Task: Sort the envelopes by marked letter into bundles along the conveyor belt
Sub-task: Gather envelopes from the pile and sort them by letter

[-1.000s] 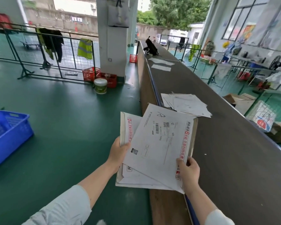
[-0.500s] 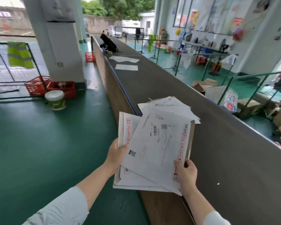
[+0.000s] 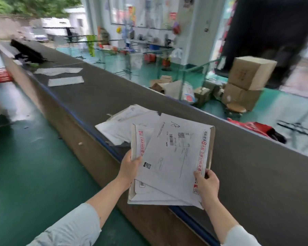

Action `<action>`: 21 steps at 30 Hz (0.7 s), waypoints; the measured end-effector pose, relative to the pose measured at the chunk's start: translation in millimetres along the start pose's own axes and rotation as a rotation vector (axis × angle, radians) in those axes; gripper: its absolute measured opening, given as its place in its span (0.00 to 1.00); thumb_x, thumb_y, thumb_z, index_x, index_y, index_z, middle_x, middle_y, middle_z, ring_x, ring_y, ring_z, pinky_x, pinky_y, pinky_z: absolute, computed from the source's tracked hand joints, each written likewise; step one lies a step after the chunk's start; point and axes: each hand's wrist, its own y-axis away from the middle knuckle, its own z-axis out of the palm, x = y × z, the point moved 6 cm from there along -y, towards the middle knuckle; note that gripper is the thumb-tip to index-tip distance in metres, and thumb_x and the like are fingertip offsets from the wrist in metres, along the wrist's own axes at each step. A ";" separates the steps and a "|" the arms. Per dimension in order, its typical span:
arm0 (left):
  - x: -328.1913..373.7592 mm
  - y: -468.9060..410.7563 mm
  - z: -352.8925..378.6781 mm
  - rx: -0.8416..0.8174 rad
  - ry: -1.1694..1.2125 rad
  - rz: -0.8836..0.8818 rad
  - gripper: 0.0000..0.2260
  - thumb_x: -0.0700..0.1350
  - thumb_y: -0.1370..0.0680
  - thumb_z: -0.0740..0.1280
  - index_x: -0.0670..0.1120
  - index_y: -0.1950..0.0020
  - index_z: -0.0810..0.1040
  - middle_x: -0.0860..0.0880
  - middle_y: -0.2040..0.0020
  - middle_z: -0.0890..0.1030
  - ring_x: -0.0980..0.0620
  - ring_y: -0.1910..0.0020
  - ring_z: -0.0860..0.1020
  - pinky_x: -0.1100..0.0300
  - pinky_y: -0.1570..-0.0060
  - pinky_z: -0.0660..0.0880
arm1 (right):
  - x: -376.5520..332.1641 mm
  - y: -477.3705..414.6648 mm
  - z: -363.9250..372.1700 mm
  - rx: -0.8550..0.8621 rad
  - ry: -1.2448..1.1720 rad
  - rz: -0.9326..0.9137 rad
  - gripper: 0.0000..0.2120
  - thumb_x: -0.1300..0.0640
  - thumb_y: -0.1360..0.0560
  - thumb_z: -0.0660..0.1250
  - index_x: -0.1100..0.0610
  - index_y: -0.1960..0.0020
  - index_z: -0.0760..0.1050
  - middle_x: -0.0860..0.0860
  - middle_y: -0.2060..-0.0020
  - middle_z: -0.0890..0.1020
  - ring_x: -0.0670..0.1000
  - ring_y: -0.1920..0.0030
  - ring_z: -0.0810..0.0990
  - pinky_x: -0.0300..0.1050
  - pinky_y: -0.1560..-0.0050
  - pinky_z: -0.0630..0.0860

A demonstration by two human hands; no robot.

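Gripping a stack of white cardboard envelopes in the left hand, thumb laid across the front by the stack's left edge, fingers hidden behind it. Pinching the lower right corner of the top white envelope with red side strips in the right hand, thumb on the face, fingers curled round the back. Got that top one twisted clockwise against the rest, handwritten A up near its top edge. Holding the whole lot up over the near edge of the belt; can't tell whether it's touching the rail or not.

Can't miss the long dark grey conveyor belt, running from the lower right off to the upper left, with a blue rail and a brown side panel down its near edge. Glossy green floor on both sides of it. Past the far edge, down on that floor: brown cardboard boxes, stacked two high.

Back on the belt, right at the near edge and just behind the held stack: a loose bundle of white envelopes, fanned out messily and partly covered by the stack from this angle. Way up near the far end of the belt, a floppy black bag. Just short of it, by the near edge and well apart from the bundle: a flat pale rectangular envelope, and just beyond it a wider pale spread of envelopes. Way too blurry to read any letters there. Off the belt to the left, a small red crate, blurred.
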 end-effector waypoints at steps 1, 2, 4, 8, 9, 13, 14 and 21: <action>-5.3 -0.5 15.8 -0.048 -0.015 -0.010 0.10 0.39 0.19 0.61 0.54 0.45 0.75 0.49 0.47 0.82 0.50 0.49 0.82 0.56 0.55 0.81 | 5.8 5.4 -20.2 0.052 -0.009 0.012 0.01 0.56 0.22 0.68 0.52 0.51 0.75 0.51 0.55 0.82 0.52 0.55 0.82 0.45 0.62 0.79; -10.8 -0.2 31.4 -0.101 -0.027 -0.013 0.10 0.40 0.19 0.62 0.53 0.45 0.76 0.49 0.47 0.82 0.49 0.49 0.82 0.54 0.54 0.81 | 12.1 12.3 -39.9 0.107 -0.010 0.027 0.01 0.56 0.21 0.68 0.52 0.51 0.75 0.50 0.55 0.82 0.51 0.55 0.82 0.44 0.63 0.78; -25.6 10.0 77.7 -0.267 -0.085 -0.038 0.09 0.41 0.19 0.62 0.50 0.42 0.77 0.48 0.48 0.83 0.48 0.49 0.83 0.52 0.53 0.81 | 37.0 35.3 -92.1 0.263 -0.023 0.086 0.01 0.57 0.21 0.67 0.54 0.51 0.76 0.50 0.55 0.81 0.50 0.55 0.81 0.42 0.64 0.76; -56.1 52.6 159.5 -0.484 -0.126 -0.054 0.09 0.39 0.19 0.61 0.50 0.43 0.76 0.50 0.49 0.82 0.52 0.51 0.82 0.62 0.61 0.79 | 85.9 89.3 -182.5 0.493 -0.034 0.186 0.03 0.59 0.21 0.67 0.57 0.49 0.77 0.53 0.52 0.82 0.53 0.54 0.82 0.44 0.61 0.78; -64.2 71.8 184.5 -0.549 -0.130 -0.067 0.10 0.39 0.19 0.60 0.51 0.43 0.75 0.51 0.49 0.82 0.53 0.52 0.81 0.63 0.63 0.78 | 98.4 107.1 -210.1 0.558 -0.028 0.211 0.03 0.59 0.22 0.67 0.58 0.48 0.77 0.54 0.52 0.83 0.54 0.54 0.82 0.45 0.60 0.79; -81.8 130.9 254.7 -0.694 -0.113 -0.126 0.09 0.40 0.19 0.61 0.51 0.41 0.74 0.50 0.48 0.81 0.51 0.51 0.81 0.62 0.63 0.78 | 122.2 153.6 -290.8 0.708 -0.029 0.241 0.04 0.60 0.22 0.67 0.58 0.48 0.77 0.54 0.51 0.82 0.54 0.54 0.81 0.43 0.62 0.77; -83.4 140.4 268.3 -0.708 -0.106 -0.137 0.09 0.40 0.19 0.61 0.50 0.40 0.74 0.49 0.48 0.81 0.51 0.51 0.81 0.61 0.63 0.78 | 124.7 157.9 -305.4 0.732 -0.029 0.244 0.04 0.59 0.22 0.67 0.58 0.47 0.77 0.54 0.51 0.81 0.53 0.54 0.81 0.42 0.62 0.76; -71.7 173.0 389.1 -0.736 -0.087 -0.006 0.12 0.40 0.19 0.62 0.49 0.36 0.74 0.50 0.46 0.82 0.50 0.48 0.82 0.56 0.54 0.80 | 130.1 134.2 -416.9 0.797 -0.017 0.231 0.06 0.58 0.21 0.66 0.59 0.45 0.77 0.54 0.51 0.81 0.53 0.53 0.80 0.46 0.58 0.76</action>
